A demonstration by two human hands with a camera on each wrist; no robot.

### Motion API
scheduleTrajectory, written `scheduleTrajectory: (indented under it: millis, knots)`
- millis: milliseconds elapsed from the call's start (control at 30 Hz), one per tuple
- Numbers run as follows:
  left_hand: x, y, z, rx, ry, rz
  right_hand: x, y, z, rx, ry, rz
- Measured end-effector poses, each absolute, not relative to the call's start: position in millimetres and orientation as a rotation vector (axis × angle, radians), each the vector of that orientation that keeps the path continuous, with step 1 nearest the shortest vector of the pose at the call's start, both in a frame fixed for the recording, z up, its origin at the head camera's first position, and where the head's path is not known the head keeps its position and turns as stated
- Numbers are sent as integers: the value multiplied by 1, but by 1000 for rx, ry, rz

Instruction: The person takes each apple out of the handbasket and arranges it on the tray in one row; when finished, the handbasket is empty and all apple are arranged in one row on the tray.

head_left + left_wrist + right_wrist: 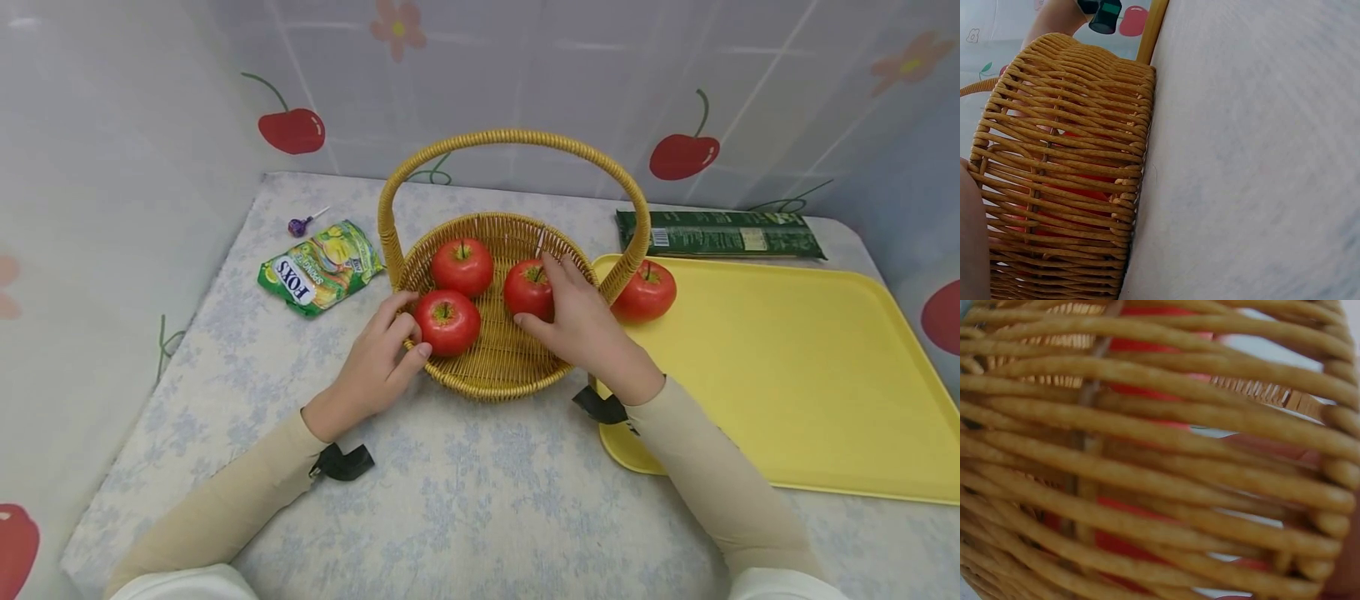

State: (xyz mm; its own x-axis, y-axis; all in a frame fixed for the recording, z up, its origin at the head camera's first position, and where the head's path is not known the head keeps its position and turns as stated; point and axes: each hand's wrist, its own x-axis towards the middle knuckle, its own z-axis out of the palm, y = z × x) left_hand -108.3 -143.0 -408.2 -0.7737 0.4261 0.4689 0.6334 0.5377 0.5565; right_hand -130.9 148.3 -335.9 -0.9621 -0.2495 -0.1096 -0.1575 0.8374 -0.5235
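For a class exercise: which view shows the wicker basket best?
The head view: it shows the wicker basket with handle, rim and inside. Left wrist shows mostly its outer side; right wrist, mainly close, blurred weave.

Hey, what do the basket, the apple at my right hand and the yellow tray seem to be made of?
Basket: satin wicker or a plastic imitation; the wrist views show rounded, interlaced strands.
Apple: glossy red skin with soft highlights; real fruit or painted plastic, I can't tell.
Yellow tray: probably smooth, matte plastic, judging by its even colour and raised rim.

the head view is bright, right-wrist view blurry.
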Motion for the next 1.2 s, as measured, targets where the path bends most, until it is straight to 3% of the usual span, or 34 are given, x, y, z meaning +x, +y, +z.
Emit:
scheduleTrajectory:
  millis: [1200]
  knots:
    - [-109, -142, -411, -874, -2488, -1060, -136, 141, -346, -515, 2915, -721]
